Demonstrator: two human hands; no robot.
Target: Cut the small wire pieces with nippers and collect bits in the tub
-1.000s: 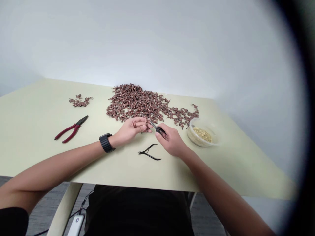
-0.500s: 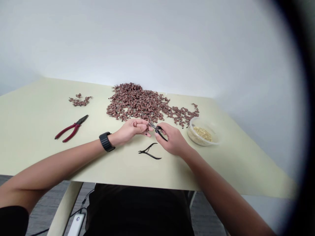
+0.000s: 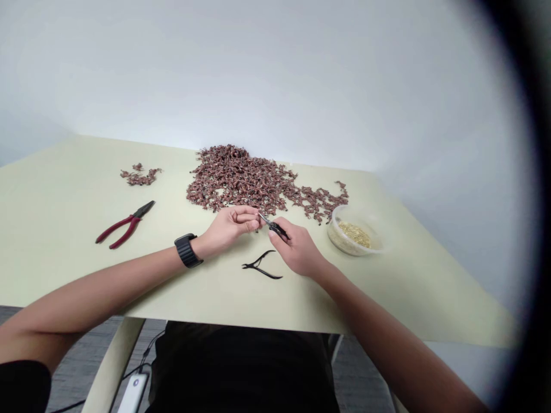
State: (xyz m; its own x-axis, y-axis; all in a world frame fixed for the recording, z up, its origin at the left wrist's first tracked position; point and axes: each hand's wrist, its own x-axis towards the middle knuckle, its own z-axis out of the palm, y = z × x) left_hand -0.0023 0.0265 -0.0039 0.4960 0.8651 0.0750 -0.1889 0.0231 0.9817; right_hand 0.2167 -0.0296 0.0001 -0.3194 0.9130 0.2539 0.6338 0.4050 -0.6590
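Observation:
My left hand (image 3: pixel 230 225), with a black watch (image 3: pixel 186 250) on its wrist, pinches a small dark piece that I cannot make out, just in front of the big heap of reddish-brown pieces (image 3: pixel 245 182). My right hand (image 3: pixel 297 249) is closed on small black-handled pliers (image 3: pixel 272 225), whose tip touches the piece at my left fingertips. Both hands hover just above the pale table (image 3: pixel 64 241). A black pair of nippers (image 3: pixel 261 267) lies on the table below the hands.
Red-handled pliers (image 3: pixel 124 224) lie at the left. A small cluster of reddish-brown pieces (image 3: pixel 140 176) sits at the far left. A clear bowl (image 3: pixel 353 232) with tiny gold bits stands at the right. A white wall rises behind the table.
My right hand has shifted a little and turned the pliers, whose tip now points up-left at the left fingertips. The left hand has barely moved.

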